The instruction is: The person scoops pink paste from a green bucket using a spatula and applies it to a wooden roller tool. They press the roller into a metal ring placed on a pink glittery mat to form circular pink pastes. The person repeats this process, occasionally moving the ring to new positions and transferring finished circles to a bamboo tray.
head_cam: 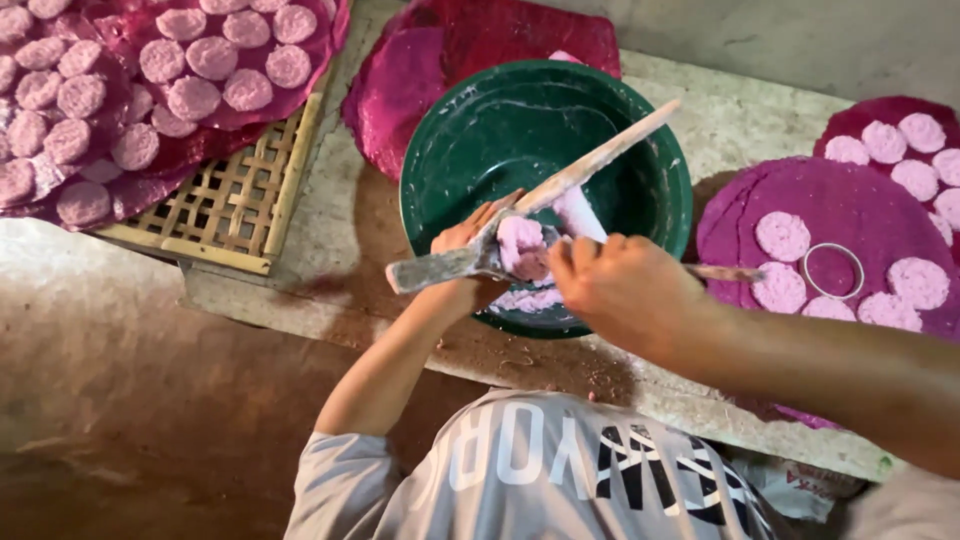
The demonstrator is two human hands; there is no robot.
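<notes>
Left hand [470, 255] grips paddle [560, 185] over green bowl [450, 150]; pink dough [525, 247] between hands; right hand [625, 290] clenched on stick [725, 272].

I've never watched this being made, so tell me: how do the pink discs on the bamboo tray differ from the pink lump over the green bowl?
The pink discs are flat, round and laid out in rows on a dark pink sheet; the pink lump is thick and shapeless. The pink discs lie untouched on the bamboo tray; the pink lump sits at the left hand over the green bowl. Both share the same pale pink colour.
</notes>
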